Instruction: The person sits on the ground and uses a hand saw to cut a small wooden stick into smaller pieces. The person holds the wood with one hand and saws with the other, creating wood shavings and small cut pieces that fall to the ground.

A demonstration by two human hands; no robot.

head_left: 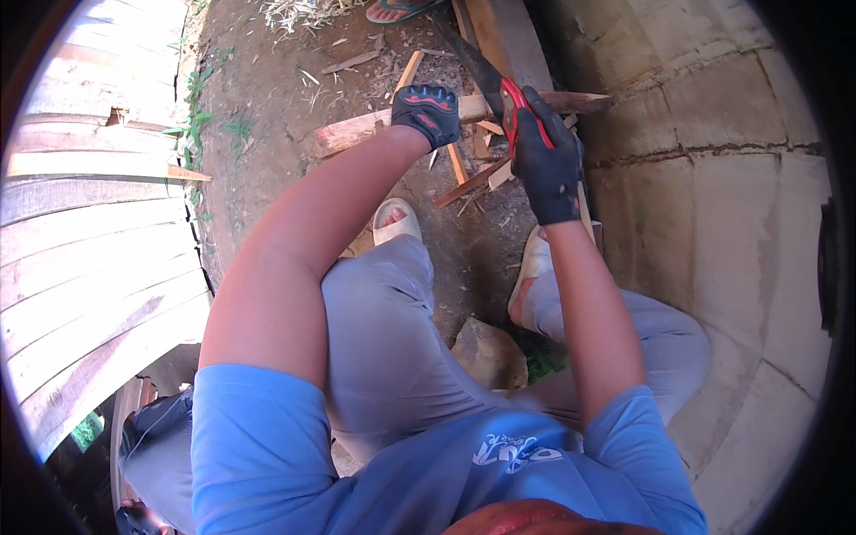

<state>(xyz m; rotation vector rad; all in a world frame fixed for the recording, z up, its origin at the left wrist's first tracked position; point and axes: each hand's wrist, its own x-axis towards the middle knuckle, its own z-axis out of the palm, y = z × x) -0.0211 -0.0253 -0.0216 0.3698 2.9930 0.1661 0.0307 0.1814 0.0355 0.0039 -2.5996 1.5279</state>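
My left hand (pixel 426 116), in a black glove with red marks, is closed over a split length of wood (pixel 348 134) lying crosswise ahead of me. My right hand (pixel 546 156), gloved too, grips the red and black handle of a saw (pixel 484 73). Its dark, slightly curved blade points away and to the left, passing near the wood's right end; whether they touch I cannot tell. Past the saw, a darker pointed piece of wood (pixel 580 102) sticks out to the right. The left fingertips are hidden under the fist.
Thick timber (pixel 510 40) lies ahead. Wood offcuts (pixel 459 174) and pale shavings (pixel 308 11) litter the dirt. A block wall (pixel 727 223) rises at right, plank boards (pixel 98 214) at left. A stone (pixel 489 352) lies between my legs. Someone's sandalled foot (pixel 401 9) shows at the far edge.
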